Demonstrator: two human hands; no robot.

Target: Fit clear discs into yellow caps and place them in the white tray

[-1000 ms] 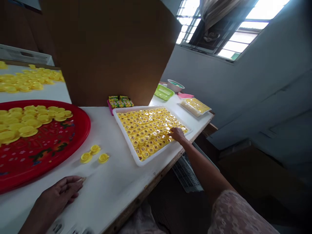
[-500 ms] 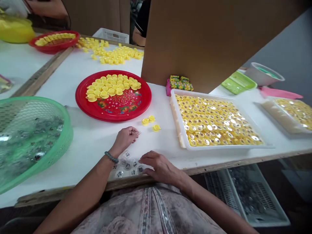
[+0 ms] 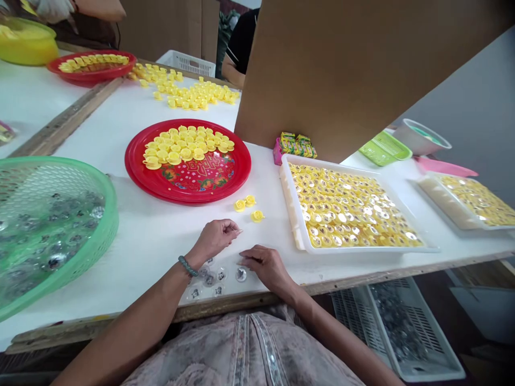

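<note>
My left hand (image 3: 216, 238), a beaded bracelet (image 3: 188, 266) on its wrist, is pinched on a small clear piece (image 3: 238, 232) whose thin edge shows past the fingertips. To its right, my right hand (image 3: 265, 265) has its fingertips drawn close together; what they hold, if anything, is too small to make out. A clear round disc (image 3: 241, 275) with a dark print lies just below those fingertips. Several similar clear discs (image 3: 209, 279) lie by the table's front edge, under my left wrist. Beyond my hands are three loose yellow cup-shaped pieces (image 3: 257, 216).
A red tray (image 3: 193, 195) carries yellow pieces. The green basket (image 3: 110, 214) at left holds clear discs. Right, a white tray (image 3: 286, 206) is filled with disc-topped yellow pieces. A cardboard panel (image 3: 322, 75) stands behind. Other people's arms (image 3: 100, 9) show across the table.
My left hand, still pinched, has shifted right. My right hand has lifted off the group of discs toward my left, its fingers drawn closer. One disc now lies farther right, apart from the others.
</note>
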